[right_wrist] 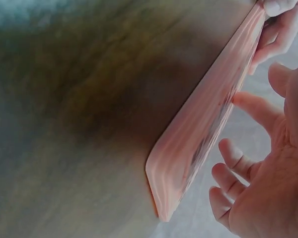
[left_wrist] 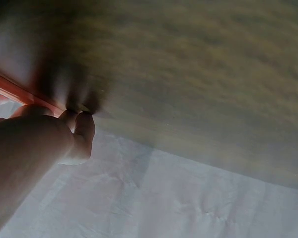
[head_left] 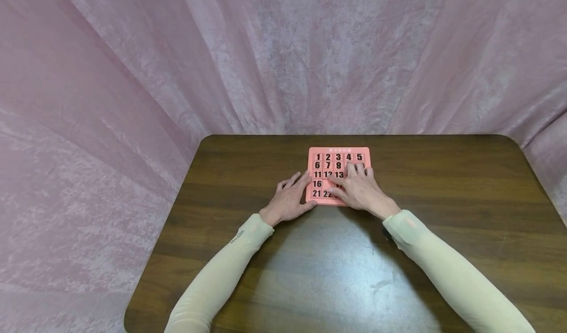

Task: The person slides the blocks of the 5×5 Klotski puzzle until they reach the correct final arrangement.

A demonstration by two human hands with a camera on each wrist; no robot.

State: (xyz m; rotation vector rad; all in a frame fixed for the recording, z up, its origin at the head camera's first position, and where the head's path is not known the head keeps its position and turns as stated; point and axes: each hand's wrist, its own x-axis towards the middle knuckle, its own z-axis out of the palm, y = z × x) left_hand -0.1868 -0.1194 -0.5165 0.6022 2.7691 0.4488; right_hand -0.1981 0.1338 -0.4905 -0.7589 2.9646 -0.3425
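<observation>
A pink number sliding puzzle (head_left: 328, 165) lies flat on the wooden table, with black numerals in rows and a gap beside tile 16 (head_left: 317, 184). My left hand (head_left: 288, 201) rests along its left edge, fingers extended and thumb by the near left corner; the left wrist view shows fingers against the puzzle's side (left_wrist: 20, 91). Over the right part of the board is my right hand (head_left: 362, 191), covering several tiles. One of its fingers touches the face near tile 12 (head_left: 328, 174). In the right wrist view, its other fingers (right_wrist: 233, 153) are loosely bent off the board.
The brown wood-grain table (head_left: 248, 165) has rounded corners. Pink velvety curtains (head_left: 283, 52) hang behind it and along the left. Pale sleeves (head_left: 221, 269) cover both forearms, and a glare patch (head_left: 350, 269) lies on the near tabletop.
</observation>
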